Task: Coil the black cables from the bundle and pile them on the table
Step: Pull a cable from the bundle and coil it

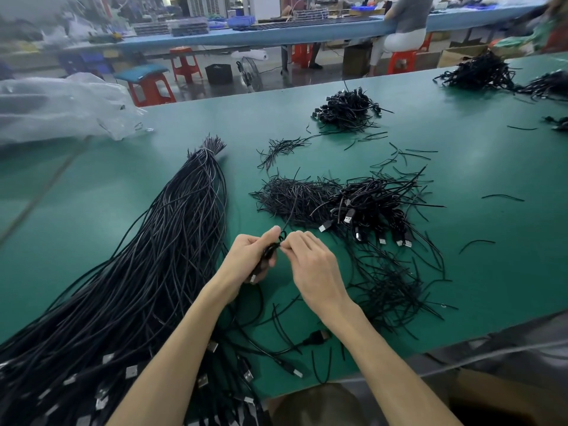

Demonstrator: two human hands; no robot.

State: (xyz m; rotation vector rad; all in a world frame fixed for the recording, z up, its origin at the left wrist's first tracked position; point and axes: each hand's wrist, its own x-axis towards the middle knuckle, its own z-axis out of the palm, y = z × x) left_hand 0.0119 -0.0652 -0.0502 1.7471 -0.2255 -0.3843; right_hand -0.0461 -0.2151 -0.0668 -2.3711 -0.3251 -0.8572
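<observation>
A: Coiled cable [270, 252] in hand, small black coil, held just above the green table [461, 179], in front of the body. USB plug end poking out below the left palm.

B: Left hand [249, 256]?

A: Closed round the coil, fingers wrapped, thumb on top. Right hand [310, 262] pinched at the coil's top, thumb and forefinger on a thin black tie strand [284, 236]. Other fingers curled, nothing else held.

B: Step?

A: Looks like tying off the coil, twist not finished by the look of it. Next, probably: finish the twist, keep left grip tight so loops don't spring, then drop onto the pile.

B: Which pile?

A: Near pile of coiled cables [372, 210] just beyond the right hand, USB plugs showing at its front edge. Heap of loose tie strands [295, 198] touching it on the left. Farther pile [347, 110] well apart, toward the table's far edge. More piles [482, 72] at far right.

B: Bundle?

A: Long cable bundle [153, 256] left of the hands, bound at the far tip, fanning toward the near edge, plugs at the near end. Plenty left, so task far from done.

B: Containers?

A: None on the table holding cables. Clear plastic bag [61, 109] at far left, contents not readable. Blue bins [241, 21] on the back bench, too blurred to tell contents.
</observation>
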